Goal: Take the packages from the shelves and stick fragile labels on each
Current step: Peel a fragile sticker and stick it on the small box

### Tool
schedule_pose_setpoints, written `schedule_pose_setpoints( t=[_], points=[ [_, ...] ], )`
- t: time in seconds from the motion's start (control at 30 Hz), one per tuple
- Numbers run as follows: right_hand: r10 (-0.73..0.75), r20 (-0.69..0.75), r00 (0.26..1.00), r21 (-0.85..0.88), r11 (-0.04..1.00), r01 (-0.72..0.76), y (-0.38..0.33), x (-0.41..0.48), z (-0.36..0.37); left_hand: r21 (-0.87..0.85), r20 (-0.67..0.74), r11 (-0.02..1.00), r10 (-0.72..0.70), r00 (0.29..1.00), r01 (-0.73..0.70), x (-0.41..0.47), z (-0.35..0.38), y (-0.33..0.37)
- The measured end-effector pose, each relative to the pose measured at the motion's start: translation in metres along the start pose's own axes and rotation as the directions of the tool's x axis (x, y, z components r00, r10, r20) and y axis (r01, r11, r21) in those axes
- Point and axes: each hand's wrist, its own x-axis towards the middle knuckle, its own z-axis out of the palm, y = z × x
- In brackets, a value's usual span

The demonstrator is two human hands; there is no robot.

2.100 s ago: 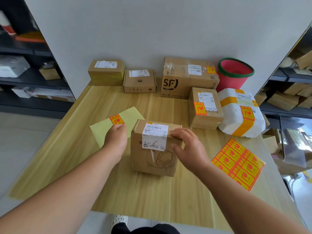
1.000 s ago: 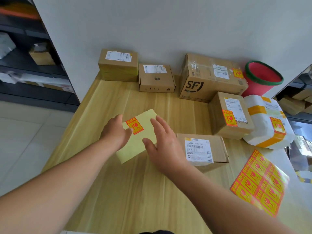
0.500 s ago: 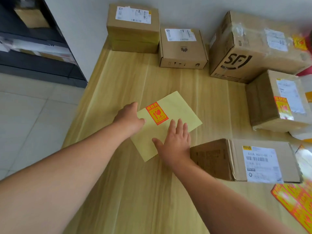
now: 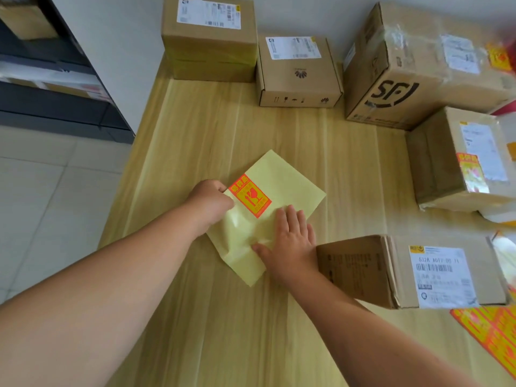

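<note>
A pale yellow backing sheet (image 4: 290, 180) lies on the wooden table (image 4: 251, 129) with one orange fragile label (image 4: 250, 196) on it. My left hand (image 4: 210, 199) has curled fingers at the label's left corner, pinching the sheet's edge there. My right hand (image 4: 290, 238) presses flat on the sheet's near right part, and the sheet is wrinkled beneath it. Just right of that hand lies a brown package (image 4: 418, 272) with a white shipping label on top.
Several cardboard boxes stand at the back and right: a tall one (image 4: 209, 43), a small flat one (image 4: 296, 71), an SF box (image 4: 413, 65) and a labelled one (image 4: 458, 160). A sheet of orange labels (image 4: 491, 331) lies at the right edge. A dark shelf (image 4: 55, 79) stands left.
The view moved closer and lower over the table. My right hand slid onto the sheet and flattened on it; my left hand's fingers curled at the label's corner, and the sheet wrinkled.
</note>
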Motion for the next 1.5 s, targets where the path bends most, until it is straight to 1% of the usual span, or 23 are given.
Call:
schedule_pose_setpoints(
  t=[0.03,0.07,0.17,0.23,0.27,0.4,0.5,0.77,0.87,0.93,1.0,1.07,1.13,1.23,1.33,1.43,1.5],
  points=[
    [-0.002,0.009,1.0,0.02,1.0,0.001,-0.003,-0.001,-0.004,-0.049,0.02,0.999,0.008,1.0,-0.007,-0.001,-0.001,0.001],
    [-0.015,-0.019,1.0,0.061,0.998,0.016,-0.008,-0.001,-0.009,-0.079,0.041,0.997,0.013,0.999,-0.01,-0.003,-0.002,0.001],
    [-0.065,-0.216,0.974,0.252,0.96,0.12,-0.024,-0.001,-0.031,-0.12,0.076,0.992,0.058,0.995,-0.049,-0.013,-0.007,0.004],
    [-0.054,-0.244,0.968,0.386,0.91,0.148,-0.036,0.001,-0.047,-0.144,0.096,0.986,0.101,0.99,-0.086,-0.025,-0.009,0.008],
    [-0.053,-0.243,0.969,0.425,0.892,0.156,-0.041,0.001,-0.055,-0.147,0.1,0.982,0.13,0.986,-0.115,-0.03,-0.01,0.01],
    [-0.084,-0.248,0.965,0.464,0.864,0.194,-0.053,-0.001,-0.078,-0.168,0.095,0.956,0.26,0.961,-0.242,-0.052,-0.014,0.021],
    [-0.072,-0.217,0.973,0.512,0.841,0.176,-0.054,-0.008,-0.09,-0.15,0.104,0.938,0.33,0.938,-0.313,-0.064,-0.019,0.026],
    [-0.092,-0.237,0.967,0.518,0.83,0.206,-0.053,-0.025,-0.111,-0.089,0.068,0.909,0.413,0.908,-0.407,-0.086,-0.023,0.032],
    [-0.071,-0.22,0.973,0.54,0.822,0.182,-0.051,-0.03,-0.114,-0.088,0.059,0.905,0.422,0.905,-0.417,-0.093,-0.022,0.033],
    [-0.029,-0.206,0.978,0.587,0.796,0.147,-0.048,-0.033,-0.116,-0.104,0.052,0.908,0.414,0.909,-0.407,-0.096,-0.021,0.032],
    [0.04,-0.19,0.981,0.66,0.745,0.097,-0.044,-0.035,-0.12,-0.143,0.023,0.914,0.386,0.922,-0.379,-0.097,-0.02,0.029],
    [0.101,-0.179,0.979,0.719,0.693,0.06,-0.04,-0.036,-0.126,-0.181,-0.017,0.932,0.316,0.948,-0.314,-0.094,-0.02,0.024],
    [0.15,-0.173,0.974,0.766,0.641,0.037,-0.037,-0.038,-0.134,-0.18,-0.051,0.956,0.224,0.973,-0.229,-0.091,-0.02,0.018],
    [0.219,-0.192,0.957,0.817,0.576,0.032,-0.032,-0.043,-0.145,-0.13,-0.11,0.985,0.101,0.989,-0.115,-0.081,-0.018,0.005],
    [0.281,-0.223,0.933,0.853,0.519,0.048,-0.026,-0.049,-0.155,-0.027,-0.183,0.999,0.026,0.983,-0.032,-0.074,-0.017,-0.003],
    [0.302,-0.232,0.924,0.856,0.515,0.047,-0.02,-0.057,-0.161,-0.002,-0.191,1.0,-0.026,0.981,0.026,-0.075,-0.017,-0.006],
    [0.301,-0.238,0.923,0.849,0.526,0.048,-0.018,-0.062,-0.162,0.044,-0.174,0.999,-0.018,0.985,0.026,-0.079,-0.017,-0.005]
  ],
)
